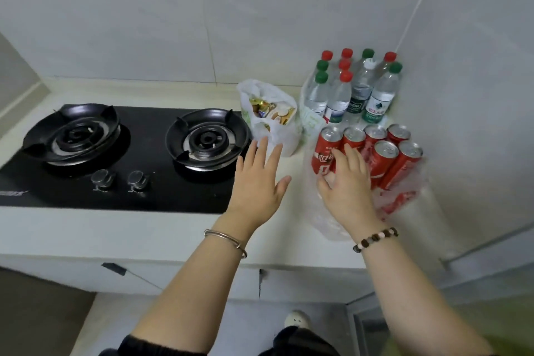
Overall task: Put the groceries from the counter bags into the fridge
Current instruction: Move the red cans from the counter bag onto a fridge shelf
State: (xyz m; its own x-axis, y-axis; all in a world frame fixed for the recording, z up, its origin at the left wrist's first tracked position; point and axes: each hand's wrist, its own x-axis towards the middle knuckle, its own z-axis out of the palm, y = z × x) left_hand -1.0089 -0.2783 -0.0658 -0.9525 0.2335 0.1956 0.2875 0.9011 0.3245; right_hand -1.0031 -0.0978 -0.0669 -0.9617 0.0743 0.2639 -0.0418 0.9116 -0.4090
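Several red cola cans (384, 156) lie in a clear plastic bag (332, 220) on the counter at the right. My right hand (346, 185) reaches onto the front-left can (325, 150), fingers curling round it. My left hand (260, 179) hovers with fingers spread just in front of a white bag of wrapped snacks (274, 115). Behind the cans stand several water bottles (352, 89) with red and green caps, in another bag.
A black two-burner gas hob (115, 153) fills the counter's left side, its right burner (206, 139) close to my left hand. Tiled walls close off the back and right. The counter edge (173, 240) and cabinet doors lie below.
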